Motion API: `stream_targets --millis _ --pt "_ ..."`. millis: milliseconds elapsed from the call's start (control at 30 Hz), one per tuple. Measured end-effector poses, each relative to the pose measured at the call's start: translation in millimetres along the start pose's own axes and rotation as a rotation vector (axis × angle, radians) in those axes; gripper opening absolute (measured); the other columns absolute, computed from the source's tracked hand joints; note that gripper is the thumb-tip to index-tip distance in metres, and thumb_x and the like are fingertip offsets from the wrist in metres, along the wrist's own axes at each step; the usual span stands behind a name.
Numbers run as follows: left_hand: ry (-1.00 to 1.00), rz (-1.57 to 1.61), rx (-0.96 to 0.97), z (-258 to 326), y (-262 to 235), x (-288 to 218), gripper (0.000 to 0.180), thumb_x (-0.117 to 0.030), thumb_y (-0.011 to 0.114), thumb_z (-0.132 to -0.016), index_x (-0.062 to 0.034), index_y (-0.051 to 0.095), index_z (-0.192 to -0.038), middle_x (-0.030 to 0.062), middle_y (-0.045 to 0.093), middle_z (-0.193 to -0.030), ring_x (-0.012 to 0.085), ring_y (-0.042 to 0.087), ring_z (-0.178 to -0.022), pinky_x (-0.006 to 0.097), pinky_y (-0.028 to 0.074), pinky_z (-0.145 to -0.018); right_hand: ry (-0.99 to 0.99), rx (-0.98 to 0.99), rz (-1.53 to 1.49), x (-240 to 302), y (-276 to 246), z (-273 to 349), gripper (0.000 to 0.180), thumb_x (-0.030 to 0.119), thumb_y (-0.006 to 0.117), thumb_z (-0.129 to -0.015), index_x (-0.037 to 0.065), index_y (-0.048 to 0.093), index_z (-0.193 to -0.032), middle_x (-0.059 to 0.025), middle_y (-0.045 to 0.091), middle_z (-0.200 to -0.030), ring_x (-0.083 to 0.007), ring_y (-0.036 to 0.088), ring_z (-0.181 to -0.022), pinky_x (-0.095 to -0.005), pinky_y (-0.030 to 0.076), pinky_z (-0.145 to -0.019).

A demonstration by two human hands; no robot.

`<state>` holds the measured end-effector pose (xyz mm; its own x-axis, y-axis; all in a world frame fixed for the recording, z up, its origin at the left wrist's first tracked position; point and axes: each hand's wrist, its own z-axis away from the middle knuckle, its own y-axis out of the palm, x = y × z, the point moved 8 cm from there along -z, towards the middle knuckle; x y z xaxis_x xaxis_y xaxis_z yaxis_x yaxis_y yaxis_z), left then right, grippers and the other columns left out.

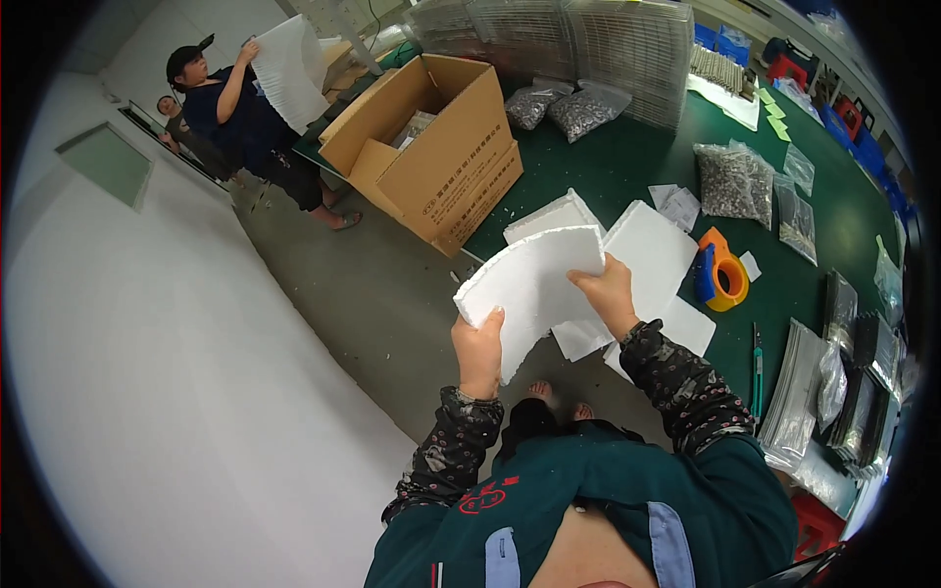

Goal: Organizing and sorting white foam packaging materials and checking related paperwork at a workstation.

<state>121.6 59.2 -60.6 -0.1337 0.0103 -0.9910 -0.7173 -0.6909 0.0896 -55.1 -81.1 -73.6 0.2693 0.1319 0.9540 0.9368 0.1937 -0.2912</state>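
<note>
1. Nearest: person's teal work jacket (608, 490) w/ patterned sleeves, both forearms coming up from the lower edge to one white foam sheet (534, 284).
2. Left hand (478, 348) grips the foam sheet's near-left corner; thumb on the upper face, other fingers curled beneath, mostly hidden.
3. Right hand (610, 294) pinches the sheet's right edge, thumb on top, fingers under it, not spread.
4. The foam sheet is held in the air over the floor, just left of the green table (627, 167). Long axis runs from near-left to far-right; it bows slightly. Both hands touch it, the left at the near end, the right at the far end.
5. Beyond the sheet, on the table's near edge: more white foam sheets (652, 250) in a loose pile, partly under the held one.
6. Right of that pile: orange & blue tape dispenser (722, 272); nearer, a green-handled cutter (758, 363) and stacks of clear bags (799, 402).
7. Further: bags of small metal parts (733, 181).
8. Left of the table's far end: open cardboard box (436, 147).
9. Farthest: a co-worker (250, 122) lifting a white sheet; can't tell the grip.
</note>
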Motion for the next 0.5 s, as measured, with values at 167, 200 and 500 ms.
stream_targets --millis 167,200,500 --pt "0.035 -0.029 -0.018 -1 -1 -3 0.031 -0.002 0.053 -0.076 0.0073 0.049 -0.105 0.0105 0.057 -0.097 0.0158 0.052 -0.088 0.026 0.04 -0.078 0.022 -0.017 -0.006 2 5 -1 0.026 0.015 0.064 -0.063 -0.003 0.059 -0.081 -0.0154 0.062 -0.071 -0.0249 0.061 -0.064 -0.0297 0.047 -0.061" --pt "0.038 -0.029 -0.019 -1 -1 -5 0.031 -0.002 0.053 -0.076 0.0073 0.049 -0.105 0.0105 0.057 -0.097 0.0158 0.052 -0.088 0.026 0.04 -0.078 0.006 -0.024 -0.01 2 7 -3 0.026 0.015 0.064 -0.063 -0.003 0.059 -0.081 -0.0155 0.062 -0.071 -0.025 0.061 -0.064 -0.0296 0.047 -0.061" --pt "0.109 -0.105 -0.089 1 -7 -14 0.03 -0.003 0.052 -0.076 0.0072 0.05 -0.105 0.0123 0.057 -0.097 0.0176 0.053 -0.088 0.027 0.04 -0.078 -0.042 -0.06 -0.002 10 21 -4 0.026 0.017 0.064 -0.064 -0.001 0.058 -0.081 -0.0167 0.061 -0.07 -0.0292 0.06 -0.065 -0.0324 0.047 -0.061"
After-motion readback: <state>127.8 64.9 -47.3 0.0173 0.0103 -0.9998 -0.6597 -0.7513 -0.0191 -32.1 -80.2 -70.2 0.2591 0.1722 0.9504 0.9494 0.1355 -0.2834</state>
